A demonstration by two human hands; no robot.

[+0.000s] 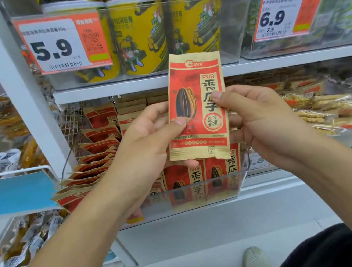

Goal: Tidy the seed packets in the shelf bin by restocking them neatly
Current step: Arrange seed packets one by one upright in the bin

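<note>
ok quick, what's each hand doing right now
Left hand: holding the seed packet, thumb on its front.
Right hand: pinching the same packet's right edge.

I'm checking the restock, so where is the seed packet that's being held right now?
In the head view the seed packet is upright at centre, pinched between the left hand and right hand, just above the clear shelf bin of matching packets.

Held: red-and-tan paper sunflower seed packet (196,106), upright, frame centre
My left hand (148,134): pinches its left edge
My right hand (257,119): pinches its right edge
Below: clear plastic bin (222,189) of matching packets
</note>
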